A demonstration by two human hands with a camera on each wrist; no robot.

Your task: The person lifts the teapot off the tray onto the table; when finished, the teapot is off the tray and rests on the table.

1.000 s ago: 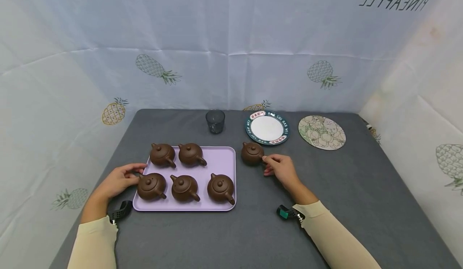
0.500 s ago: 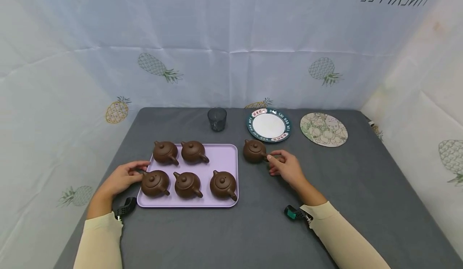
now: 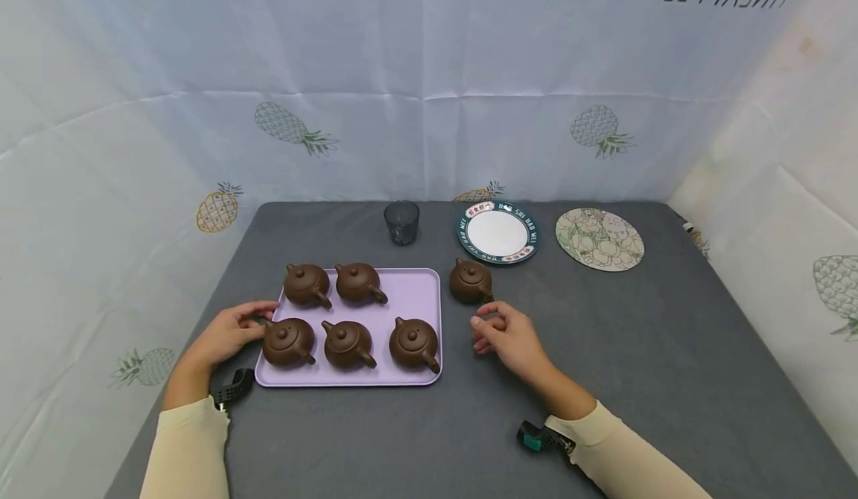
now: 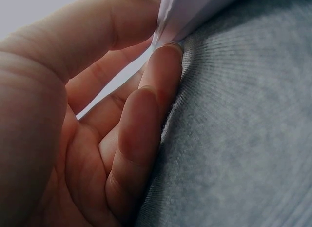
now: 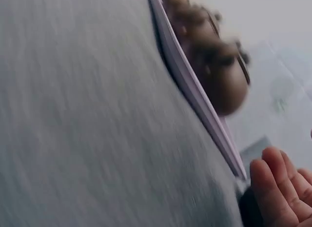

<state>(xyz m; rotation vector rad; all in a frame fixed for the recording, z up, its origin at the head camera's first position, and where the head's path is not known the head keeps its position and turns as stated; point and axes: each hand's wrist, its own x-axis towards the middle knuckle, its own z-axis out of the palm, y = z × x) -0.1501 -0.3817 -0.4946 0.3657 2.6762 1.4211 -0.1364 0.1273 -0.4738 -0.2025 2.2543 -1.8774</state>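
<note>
Dark cup [image 3: 402, 223], green-rimmed plate [image 3: 497, 233], patterned mat [image 3: 599, 240] before pineapple-print backdrop [image 3: 442, 52].

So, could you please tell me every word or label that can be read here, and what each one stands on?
"PINEAPPLE", mirrored, printed twice on the backdrop.
"SHI HAO WEI", on the plate, along its rim's right side.
The plate's small red-and-white label characters: too small to read reliably.
Wrist views: no readable text.

We see brown teapots [image 3: 471, 281], a lilac tray [image 3: 405, 298], a grey table [image 3: 375, 439], a white plate [image 3: 497, 232] with a lettered teal rim [image 3: 497, 258], a botanical-patterned beige-green mat [image 3: 599, 240], cream sleeves [image 3: 637, 454] and pale pineapple-printed cloth [image 3: 429, 45].
</note>
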